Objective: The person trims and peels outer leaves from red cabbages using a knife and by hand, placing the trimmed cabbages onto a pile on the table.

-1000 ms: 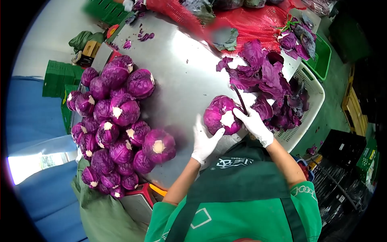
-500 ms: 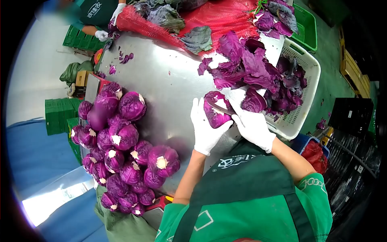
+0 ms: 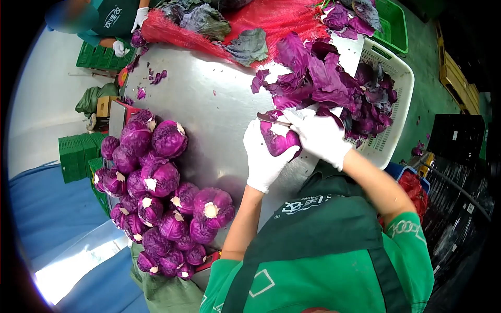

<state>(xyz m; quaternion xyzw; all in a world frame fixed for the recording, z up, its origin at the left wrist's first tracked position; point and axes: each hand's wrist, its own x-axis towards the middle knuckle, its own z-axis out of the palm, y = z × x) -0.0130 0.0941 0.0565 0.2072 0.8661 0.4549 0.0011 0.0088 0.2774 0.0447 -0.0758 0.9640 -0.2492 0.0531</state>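
My left hand [image 3: 262, 159], in a white glove, grips a red cabbage [image 3: 280, 144] from its left side, thumb along the lower edge. The cabbage is tilted so that its pale cut stem end faces up. In my gloved right hand [image 3: 321, 134] is a knife [image 3: 275, 123], its dark blade lying across the top of the cabbage and pointing left. The fingers hide most of the handle. Just beyond my hands, loose purple outer leaves [image 3: 334, 83] are heaped at the table's right edge.
Many trimmed red cabbages [image 3: 159, 180] are piled at the left. A white crate [image 3: 402, 112] at the right holds leaves. A red mesh sack [image 3: 250, 26] lies across the far end of the metal table [image 3: 209, 120]. Another person's gloved hand [image 3: 120, 49] is at the far left corner.
The knife has moved from the middle of the cabbage to its far upper side, blade now nearly level. My right hand has shifted up with it; my left hand still holds the cabbage.
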